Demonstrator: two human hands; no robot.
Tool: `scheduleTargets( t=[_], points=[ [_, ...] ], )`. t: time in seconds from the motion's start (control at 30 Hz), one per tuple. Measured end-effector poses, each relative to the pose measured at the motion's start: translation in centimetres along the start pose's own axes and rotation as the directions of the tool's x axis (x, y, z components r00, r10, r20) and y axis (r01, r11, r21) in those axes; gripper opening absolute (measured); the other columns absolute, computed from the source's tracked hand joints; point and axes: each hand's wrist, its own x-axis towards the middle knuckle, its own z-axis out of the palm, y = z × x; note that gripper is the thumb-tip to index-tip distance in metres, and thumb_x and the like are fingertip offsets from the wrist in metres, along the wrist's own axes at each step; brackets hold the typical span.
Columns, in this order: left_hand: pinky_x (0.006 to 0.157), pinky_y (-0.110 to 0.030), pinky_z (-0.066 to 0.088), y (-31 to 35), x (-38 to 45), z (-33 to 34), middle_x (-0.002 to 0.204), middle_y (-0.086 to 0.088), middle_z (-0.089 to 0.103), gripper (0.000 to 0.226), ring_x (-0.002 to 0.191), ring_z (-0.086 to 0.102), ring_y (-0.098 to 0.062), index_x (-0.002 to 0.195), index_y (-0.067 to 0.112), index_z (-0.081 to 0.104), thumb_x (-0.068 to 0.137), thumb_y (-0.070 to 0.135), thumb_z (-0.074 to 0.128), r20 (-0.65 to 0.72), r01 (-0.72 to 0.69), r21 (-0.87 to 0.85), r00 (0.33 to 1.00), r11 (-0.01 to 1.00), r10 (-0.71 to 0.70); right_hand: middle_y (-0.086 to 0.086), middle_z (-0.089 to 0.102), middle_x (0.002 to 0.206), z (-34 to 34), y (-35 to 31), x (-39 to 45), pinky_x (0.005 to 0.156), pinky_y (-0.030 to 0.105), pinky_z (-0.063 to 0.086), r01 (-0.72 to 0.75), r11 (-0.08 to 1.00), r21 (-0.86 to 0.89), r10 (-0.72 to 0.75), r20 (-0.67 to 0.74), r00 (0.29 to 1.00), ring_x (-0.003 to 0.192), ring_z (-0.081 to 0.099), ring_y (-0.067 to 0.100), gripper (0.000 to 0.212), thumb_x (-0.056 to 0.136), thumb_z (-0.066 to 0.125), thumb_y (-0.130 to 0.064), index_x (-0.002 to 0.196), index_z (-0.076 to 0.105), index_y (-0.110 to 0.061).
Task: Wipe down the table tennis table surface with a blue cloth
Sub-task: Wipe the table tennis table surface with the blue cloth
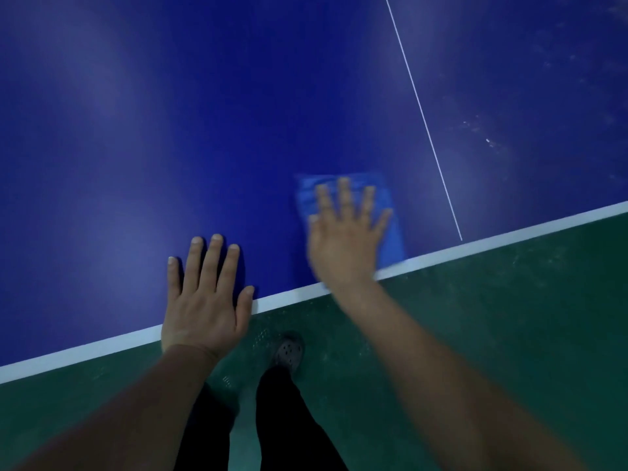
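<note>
The dark blue table tennis table (204,130) fills the upper part of the view, with a white edge line along its near side. A folded blue cloth (390,229) lies flat on it close to that edge. My right hand (343,232) presses down on the cloth with fingers spread; it is motion-blurred. My left hand (207,297) rests flat on the bare table surface to the left, fingers apart, holding nothing, its heel over the white edge line.
A thin white centre line (424,120) runs across the table to the right of the cloth. Pale smudges (489,141) mark the surface beyond it. Green floor (509,334) lies below the edge, with my dark trouser legs and a perforated shoe (289,351).
</note>
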Motion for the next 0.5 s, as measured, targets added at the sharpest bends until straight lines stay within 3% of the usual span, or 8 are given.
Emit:
scheduleTargets(
  t=[0.1,0.17,0.23,0.3,0.4,0.47,0.5],
  points=[
    [0.121,-0.061,0.011,0.1,0.0,0.0,0.163,-0.014,0.027,0.069,0.153,0.016,-0.036,0.155,0.010,0.033,0.098,0.049,0.031,-0.029,-0.003,-0.007,1.000,1.000,0.003,-0.004,0.007,0.168,0.4,-6.3,1.5,0.117,0.066,-0.004,0.370,0.929,-0.002,-0.370,0.024,0.929,0.154,-0.002,0.034,0.057,0.104,0.022,-0.051,0.158,0.018,-0.038],
    [0.121,-0.061,0.012,0.2,0.0,0.0,0.163,-0.014,0.027,0.069,0.152,0.017,-0.036,0.155,0.009,0.033,0.098,0.049,0.031,-0.030,-0.002,0.001,1.000,1.000,0.002,-0.007,0.011,0.168,0.2,-6.1,5.2,0.118,0.065,0.000,0.474,0.879,-0.053,-0.472,0.039,0.881,0.154,0.001,0.032,0.056,0.103,0.022,-0.052,0.157,0.020,-0.040],
    [0.121,-0.061,0.012,0.2,0.0,0.0,0.163,-0.013,0.025,0.070,0.153,0.015,-0.035,0.156,0.010,0.031,0.099,0.050,0.029,-0.010,0.003,0.022,1.000,1.000,-0.003,-0.008,0.014,0.167,-0.7,-2.8,9.8,0.118,0.066,0.003,0.375,0.923,-0.086,-0.376,0.004,0.926,0.154,0.005,0.032,0.056,0.102,0.021,-0.051,0.157,0.021,-0.041],
    [0.121,-0.061,0.011,0.1,0.0,-0.1,0.164,-0.013,0.024,0.069,0.153,0.013,-0.034,0.156,0.010,0.029,0.099,0.051,0.027,0.003,0.006,0.026,1.000,1.000,-0.006,-0.007,0.013,0.168,-2.4,2.3,13.9,0.118,0.067,0.004,0.133,0.989,-0.072,-0.136,-0.049,0.989,0.154,0.006,0.032,0.055,0.102,0.021,-0.050,0.157,0.019,-0.041],
    [0.121,-0.062,0.012,0.2,0.0,-0.2,0.163,-0.014,0.025,0.069,0.153,0.015,-0.035,0.155,0.010,0.031,0.099,0.051,0.026,0.004,-0.003,0.013,1.000,1.000,0.003,-0.006,0.002,0.169,-4.3,7.8,15.8,0.118,0.067,-0.001,-0.214,0.975,0.061,0.214,-0.001,0.977,0.154,-0.005,0.032,0.056,0.104,0.016,-0.050,0.159,0.010,-0.039],
    [0.120,-0.062,0.013,0.2,0.0,-0.2,0.163,-0.014,0.027,0.070,0.152,0.017,-0.036,0.154,0.008,0.034,0.098,0.050,0.028,-0.002,-0.002,0.005,1.000,1.000,0.002,-0.004,0.000,0.169,-4.0,6.3,14.9,0.117,0.067,-0.002,-0.281,0.957,0.074,0.283,-0.019,0.959,0.154,-0.006,0.034,0.057,0.105,0.016,-0.049,0.160,0.008,-0.038],
    [0.120,-0.062,0.014,0.2,0.1,-0.2,0.162,-0.015,0.027,0.070,0.152,0.017,-0.037,0.154,0.008,0.035,0.098,0.049,0.028,-0.004,-0.002,0.004,1.000,1.000,0.002,-0.004,0.000,0.169,-3.4,4.3,13.8,0.117,0.067,-0.001,-0.245,0.967,0.064,0.247,-0.029,0.969,0.154,-0.006,0.034,0.056,0.105,0.017,-0.049,0.160,0.009,-0.038]
  ],
)
